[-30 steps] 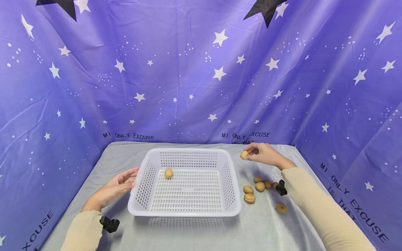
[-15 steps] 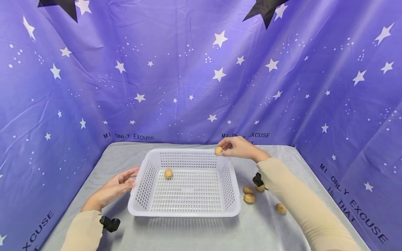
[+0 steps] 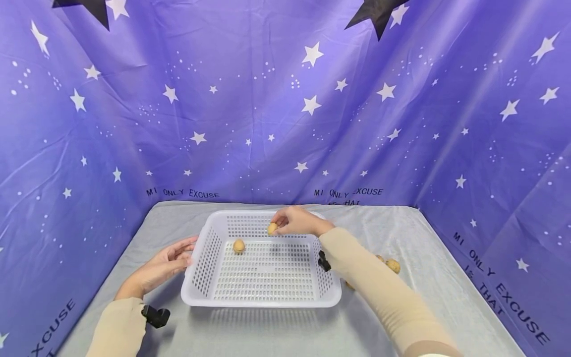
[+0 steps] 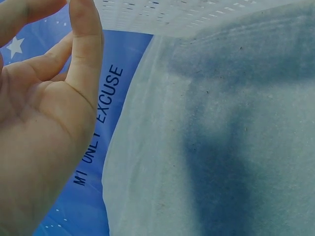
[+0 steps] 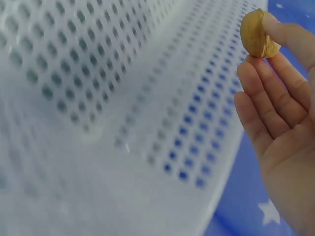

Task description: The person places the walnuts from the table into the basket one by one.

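A white perforated plastic basket (image 3: 263, 304) stands on the cloth-covered table with one walnut (image 3: 239, 246) lying on its floor towards the back left. My left hand (image 3: 162, 265) rests against the outside of the basket's left wall, fingers loosely extended; in the left wrist view the same hand (image 4: 54, 103) reaches up to the basket's underside edge. Over the rear part of the basket, my right hand (image 3: 296, 221) pinches a second walnut (image 3: 272, 228) between thumb and fingertips. The right wrist view shows this walnut (image 5: 256, 34) above the holed walls, its seam visible.
Right of the basket lie more walnuts (image 3: 392, 266), partly hidden behind the right sleeve (image 3: 379, 287). Grey cloth (image 3: 250, 337) covers the table. A purple curtain (image 3: 254, 109) with white stars hangs around the back and sides.
My right hand has carried its walnut left from beside the basket, across the right rim, to a spot over the basket. The left hand and basket have stayed put.
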Demonstrator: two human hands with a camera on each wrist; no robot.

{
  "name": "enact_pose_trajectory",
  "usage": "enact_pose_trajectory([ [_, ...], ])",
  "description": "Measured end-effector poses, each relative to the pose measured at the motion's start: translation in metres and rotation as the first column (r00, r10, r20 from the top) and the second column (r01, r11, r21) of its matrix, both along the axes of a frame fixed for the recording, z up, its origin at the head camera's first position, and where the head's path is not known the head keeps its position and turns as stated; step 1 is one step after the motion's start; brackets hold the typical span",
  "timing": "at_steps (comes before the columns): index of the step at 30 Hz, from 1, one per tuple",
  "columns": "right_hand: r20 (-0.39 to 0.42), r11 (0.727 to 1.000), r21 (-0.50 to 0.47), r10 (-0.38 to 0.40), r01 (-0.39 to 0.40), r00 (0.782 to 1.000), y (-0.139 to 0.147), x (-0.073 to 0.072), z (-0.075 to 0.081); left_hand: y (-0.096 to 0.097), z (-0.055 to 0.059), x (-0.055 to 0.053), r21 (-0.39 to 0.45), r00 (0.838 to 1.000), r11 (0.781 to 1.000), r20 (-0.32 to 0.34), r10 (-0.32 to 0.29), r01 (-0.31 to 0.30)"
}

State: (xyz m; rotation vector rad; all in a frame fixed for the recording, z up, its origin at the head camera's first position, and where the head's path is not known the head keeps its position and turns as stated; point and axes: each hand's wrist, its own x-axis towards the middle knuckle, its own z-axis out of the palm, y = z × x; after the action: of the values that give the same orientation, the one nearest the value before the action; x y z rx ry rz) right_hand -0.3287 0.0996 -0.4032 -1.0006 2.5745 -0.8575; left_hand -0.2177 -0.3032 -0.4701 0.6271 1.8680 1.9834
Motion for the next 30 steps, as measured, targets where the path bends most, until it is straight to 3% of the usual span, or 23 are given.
enact_pose_trajectory([
  [9, 0.070, 1.000, -0.016, -0.002, 0.003, 0.998, -0.039, -0.002, -0.038, 0.001, 0.005, 0.000, -0.019, 1.000, 1.000, 0.004, 0.013, -0.013],
  [17, 0.122, 0.998, -0.030, -0.047, 0.051, 0.991, -0.056, 0.004, -0.065, 0.002, -0.001, 0.001, -0.036, 1.000, 0.999, 0.012, 0.020, -0.020],
  [23, 0.117, 0.997, -0.005, -0.078, 0.079, 0.990, -0.060, 0.009, -0.069, 0.001, -0.003, 0.001, -0.014, 1.000, 1.000, -0.002, 0.012, -0.012],
  [30, 0.089, 0.997, 0.039, -0.067, 0.064, 0.994, -0.059, 0.006, -0.063, 0.000, -0.003, 0.000, -0.016, 1.000, 1.000, -0.009, 0.008, -0.008],
])
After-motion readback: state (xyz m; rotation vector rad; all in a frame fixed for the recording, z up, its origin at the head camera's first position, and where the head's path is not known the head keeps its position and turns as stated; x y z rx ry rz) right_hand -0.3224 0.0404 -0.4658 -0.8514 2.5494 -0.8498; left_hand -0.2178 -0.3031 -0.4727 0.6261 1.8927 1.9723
